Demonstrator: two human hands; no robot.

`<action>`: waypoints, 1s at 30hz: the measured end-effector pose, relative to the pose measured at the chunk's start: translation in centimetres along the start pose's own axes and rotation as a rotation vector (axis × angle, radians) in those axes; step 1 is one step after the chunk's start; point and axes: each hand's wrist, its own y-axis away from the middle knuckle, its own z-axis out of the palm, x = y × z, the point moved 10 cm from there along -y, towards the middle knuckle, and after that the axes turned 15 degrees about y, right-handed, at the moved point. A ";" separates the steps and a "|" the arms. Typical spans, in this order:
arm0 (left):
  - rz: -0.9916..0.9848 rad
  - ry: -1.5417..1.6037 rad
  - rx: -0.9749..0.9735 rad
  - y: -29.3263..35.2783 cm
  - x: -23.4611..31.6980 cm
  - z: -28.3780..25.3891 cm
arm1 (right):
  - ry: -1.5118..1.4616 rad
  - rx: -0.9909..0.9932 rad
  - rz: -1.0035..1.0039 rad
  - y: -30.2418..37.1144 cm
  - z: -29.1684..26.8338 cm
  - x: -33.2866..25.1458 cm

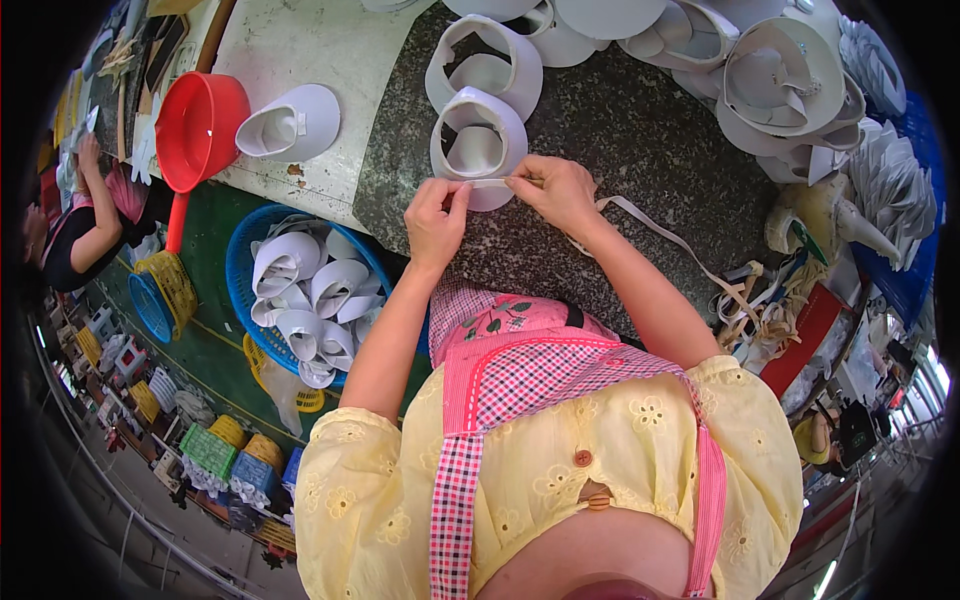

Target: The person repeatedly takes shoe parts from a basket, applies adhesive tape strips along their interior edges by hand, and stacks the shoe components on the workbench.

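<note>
On the dark speckled tabletop, a white shoe upper (pixel 505 118) lies with its rounded opening facing up, directly in front of me. My left hand (pixel 437 222) pinches one end of a narrow cream strip (pixel 660 222) at the upper's near edge. Thumb and fingers of my right hand (pixel 556 194) grip the same strip a little to the right, so a short length stretches between my hands across the upper. Past my right wrist the strip trails down to a tangle of strips (pixel 765 325). Another white upper (pixel 462 45) sits just beyond, touching the first.
Left on the table are a red dipper (pixel 200 130) and a single upper (pixel 300 122). A blue basket (pixel 238 262) of uppers stands below the table edge. Piled uppers (pixel 785 75) and stacked white pieces (pixel 890 190) fill the right. A person (pixel 95 225) works at far left.
</note>
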 end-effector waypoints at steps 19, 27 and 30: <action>0.314 -0.531 -0.308 -1.3 3.3 4.2 | 0.014 0.140 -0.075 -0.8 0.0 -0.1; 0.033 -0.238 -0.265 -2.8 1.2 3.3 | 0.016 0.149 -0.040 -0.9 0.1 0.4; -0.031 -0.210 -0.242 -3.1 0.8 3.2 | 0.008 0.150 -0.036 -1.0 0.3 0.5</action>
